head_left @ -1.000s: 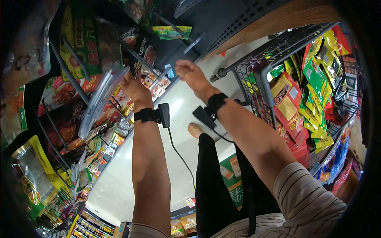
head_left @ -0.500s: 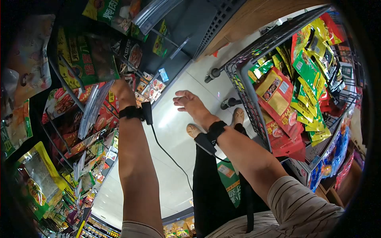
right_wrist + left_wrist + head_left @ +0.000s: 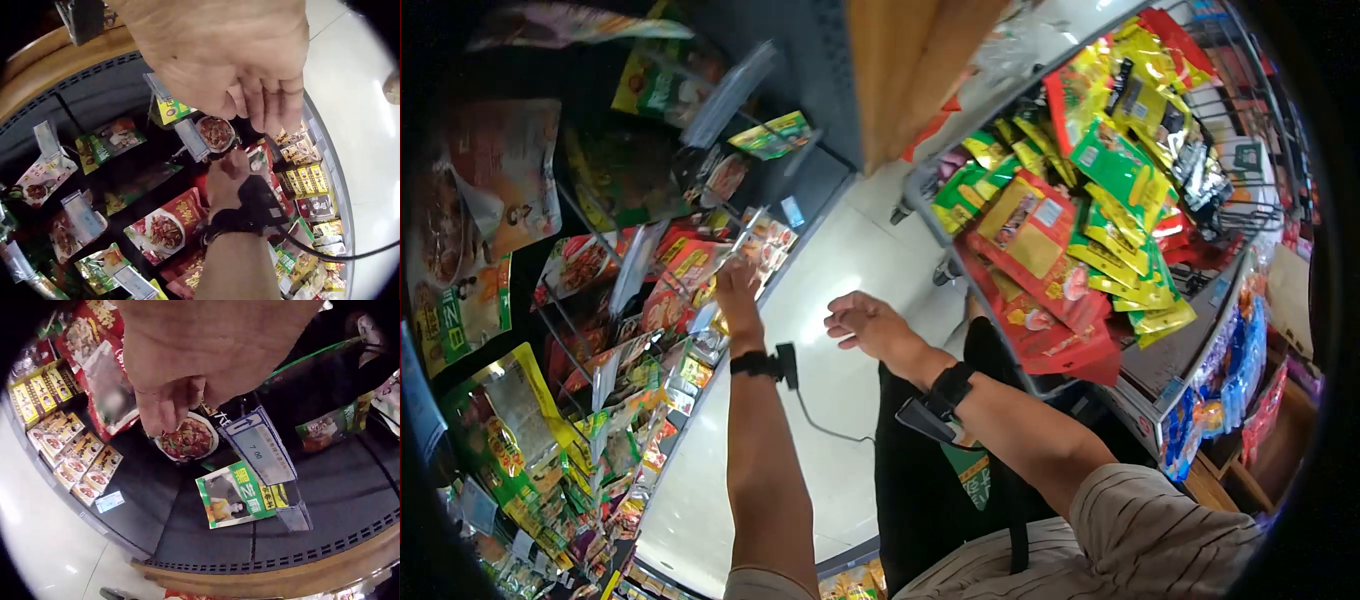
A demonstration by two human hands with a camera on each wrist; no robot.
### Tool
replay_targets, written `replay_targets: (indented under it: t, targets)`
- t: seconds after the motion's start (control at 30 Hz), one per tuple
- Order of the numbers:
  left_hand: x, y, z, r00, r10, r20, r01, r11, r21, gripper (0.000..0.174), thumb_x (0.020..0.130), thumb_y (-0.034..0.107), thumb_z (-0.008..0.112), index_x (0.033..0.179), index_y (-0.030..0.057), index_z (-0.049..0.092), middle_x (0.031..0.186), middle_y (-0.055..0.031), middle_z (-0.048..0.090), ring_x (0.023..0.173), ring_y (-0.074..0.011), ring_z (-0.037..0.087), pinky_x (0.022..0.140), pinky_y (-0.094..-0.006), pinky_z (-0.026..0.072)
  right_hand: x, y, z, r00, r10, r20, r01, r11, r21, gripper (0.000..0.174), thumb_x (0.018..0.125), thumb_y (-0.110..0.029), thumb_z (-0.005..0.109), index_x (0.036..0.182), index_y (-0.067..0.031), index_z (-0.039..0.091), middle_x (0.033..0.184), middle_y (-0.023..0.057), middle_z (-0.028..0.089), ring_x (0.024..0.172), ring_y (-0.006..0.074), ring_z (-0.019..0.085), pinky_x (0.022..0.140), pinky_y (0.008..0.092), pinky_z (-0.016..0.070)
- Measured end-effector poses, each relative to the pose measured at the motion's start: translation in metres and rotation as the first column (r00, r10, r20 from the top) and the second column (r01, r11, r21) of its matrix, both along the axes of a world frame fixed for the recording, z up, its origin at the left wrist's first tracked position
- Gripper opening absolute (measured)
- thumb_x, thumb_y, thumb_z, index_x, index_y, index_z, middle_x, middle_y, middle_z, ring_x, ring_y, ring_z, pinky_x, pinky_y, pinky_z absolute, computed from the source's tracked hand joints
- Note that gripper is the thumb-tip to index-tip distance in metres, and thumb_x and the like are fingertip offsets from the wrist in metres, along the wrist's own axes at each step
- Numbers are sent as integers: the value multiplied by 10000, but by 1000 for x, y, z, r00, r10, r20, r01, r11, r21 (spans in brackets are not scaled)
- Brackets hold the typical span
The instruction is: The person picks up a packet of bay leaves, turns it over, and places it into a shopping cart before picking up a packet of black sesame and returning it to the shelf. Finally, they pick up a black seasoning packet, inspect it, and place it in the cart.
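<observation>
My left hand (image 3: 738,300) reaches among hanging food packets at the shelf, fingers extended forward. In the left wrist view, its fingertips overlap a black packet (image 3: 187,442) with a picture of a cooked dish. A red packet (image 3: 103,375) hangs close beside that hand. Right of the fingers, a price tag (image 3: 259,447) stands at a hook's end, over a small green-and-white packet (image 3: 228,497). My right hand (image 3: 875,328) hovers over the aisle floor, its fingers loosely bent and nothing in them.
A shopping cart (image 3: 920,190) at right carries a heap of red, green and yellow packets (image 3: 1040,230). Metal hooks with clear tag holders (image 3: 730,95) stick out of the shelf at left. Small boxes (image 3: 81,459) line the lower shelf edge. A wooden post (image 3: 900,80) stands ahead.
My left hand has drawn back from the clear tag holder and lies lower, by the packets near the shelf edge. The right hand has come down slightly. The cart appears farther left as the view turned.
</observation>
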State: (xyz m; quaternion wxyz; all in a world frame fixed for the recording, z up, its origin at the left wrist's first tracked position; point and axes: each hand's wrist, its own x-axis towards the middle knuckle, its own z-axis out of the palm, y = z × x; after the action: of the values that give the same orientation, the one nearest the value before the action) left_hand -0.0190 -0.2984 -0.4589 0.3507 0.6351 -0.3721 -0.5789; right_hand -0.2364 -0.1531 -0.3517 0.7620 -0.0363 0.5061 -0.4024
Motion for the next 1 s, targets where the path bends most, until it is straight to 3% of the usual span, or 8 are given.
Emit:
replay_targets:
  t: [0.07, 0.1, 0.13, 0.27, 0.53, 0.63, 0.9, 1.0]
  targets:
    - [26, 31, -15, 982, -116, -149, 118, 993, 0, 330, 1027, 301, 496, 1279, 92, 527, 1206, -76, 623, 1095, -205, 621, 870, -363, 533, -4, 21, 1, 989, -75, 124, 84, 994, -68, 226, 999, -174, 517, 1180, -53, 578, 1085, 77, 645, 984, 173, 630, 847, 330, 523]
    - [19, 40, 9, 977, -208, -40, 211, 969, 125, 386, 1025, 358, 493, 1293, 84, 529, 1221, -78, 622, 1128, -204, 608, 899, -371, 522, -5, 34, -4, 963, -96, 253, 147, 971, -190, 237, 992, -190, 538, 1189, -60, 567, 1093, 70, 643, 978, 167, 625, 837, 321, 518]
    - [15, 55, 24, 960, -268, -86, 278, 952, 127, 294, 976, 223, 542, 1244, 102, 556, 1094, -24, 642, 1051, -134, 632, 859, -313, 530, -7, 44, -1, 923, -98, 373, 220, 929, -299, 258, 983, -205, 557, 1201, -68, 556, 1089, 66, 642, 970, 161, 626, 812, 310, 518]
    - [-7, 102, 61, 954, -300, 11, 282, 909, 307, 364, 962, 330, 533, 1212, 68, 569, 1139, -65, 622, 1098, -216, 599, 912, -384, 484, -44, 41, 95, 993, 112, 39, -99, 966, -238, 199, 983, -152, 517, 1159, -72, 566, 990, 29, 646, 890, 122, 629, 751, 271, 527]
    - [-54, 207, 114, 959, -281, 18, 225, 803, 552, 365, 918, 400, 584, 1100, 84, 582, 991, -28, 619, 921, -146, 611, 766, -314, 503, -107, 61, 170, 994, 108, 5, -99, 931, -352, 166, 1011, -174, 492, 1130, -81, 560, 1002, 29, 643, 903, 107, 629, 744, 269, 531]
    - [-51, 240, 124, 910, -413, -41, 367, 754, 544, 402, 913, 385, 608, 1152, 63, 582, 1005, -52, 640, 945, -175, 634, 789, -347, 529, -154, 65, 196, 990, 118, -76, -139, 900, -413, 196, 999, -169, 495, 1150, -62, 560, 1023, 50, 642, 909, 124, 633, 744, 278, 534]
    - [-94, 256, 184, 897, -442, -9, 373, 746, 552, 421, 966, 349, 541, 1208, 5, 567, 1086, -122, 642, 993, -235, 643, 844, -367, 533, -313, 95, 245, 949, -157, -272, 56, 936, -346, 247, 996, -231, 550, 1140, -34, 589, 1042, 64, 665, 893, 139, 657, 772, 284, 541]
    - [-121, 247, 217, 898, -441, 3, 383, 783, 491, 425, 973, 353, 539, 1212, 2, 565, 1089, -127, 642, 996, -237, 643, 852, -365, 531, -390, 105, 260, 778, -327, -537, 159, 928, -336, 219, 980, -186, 552, 1128, -28, 588, 1036, 66, 660, 907, 157, 662, 771, 310, 546]
